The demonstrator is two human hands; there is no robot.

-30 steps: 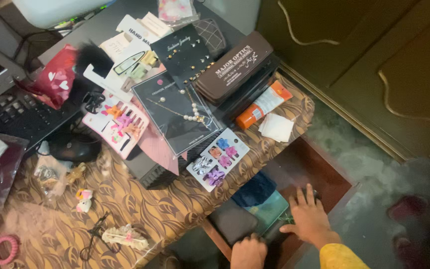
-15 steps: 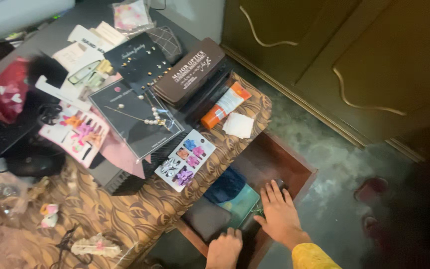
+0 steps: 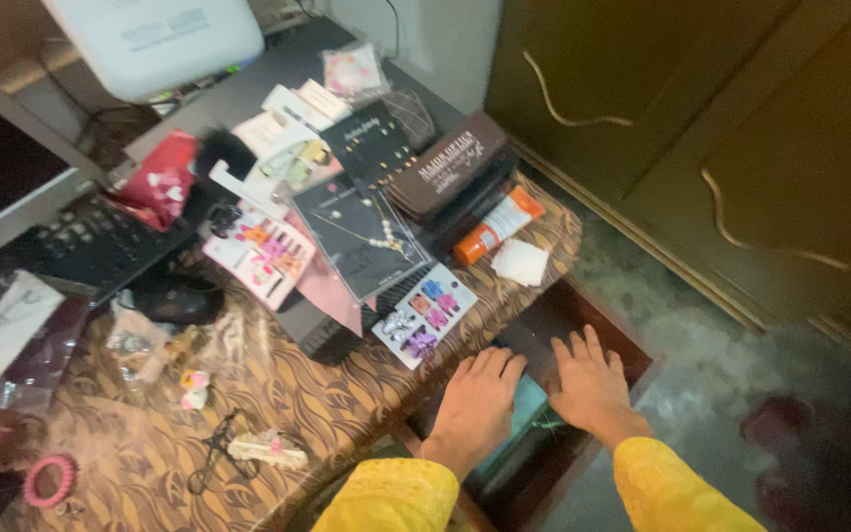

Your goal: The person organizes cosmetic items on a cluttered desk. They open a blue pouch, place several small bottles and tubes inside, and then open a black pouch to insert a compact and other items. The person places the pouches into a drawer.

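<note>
Both my hands reach into an open brown wooden drawer point(image 3: 621, 335) under the table's right end. My left hand point(image 3: 477, 403) lies flat, fingers together, on the drawer's contents, over a teal item point(image 3: 527, 402). My right hand point(image 3: 588, 379) rests beside it, fingers spread, palm down on the dark inside. Neither hand visibly grips anything. Yellow sleeves cover both forearms. Just above the drawer, on the patterned brown cloth point(image 3: 337, 394), lies a white card of small hair clips point(image 3: 424, 312).
The table holds a black necklace card point(image 3: 361, 236), a brown glasses case point(image 3: 450, 167), an orange-capped tube point(image 3: 497, 227), a white folded pad point(image 3: 520, 262), a pink clip card point(image 3: 259, 256), a mouse point(image 3: 174, 299) and keyboard point(image 3: 81, 246). Dark wooden cupboard doors point(image 3: 701, 128) stand at right.
My left hand moved from the drawer's front edge up into the drawer, beside my right hand. The dark blue cloth seen earlier is now hidden. The camera shifted.
</note>
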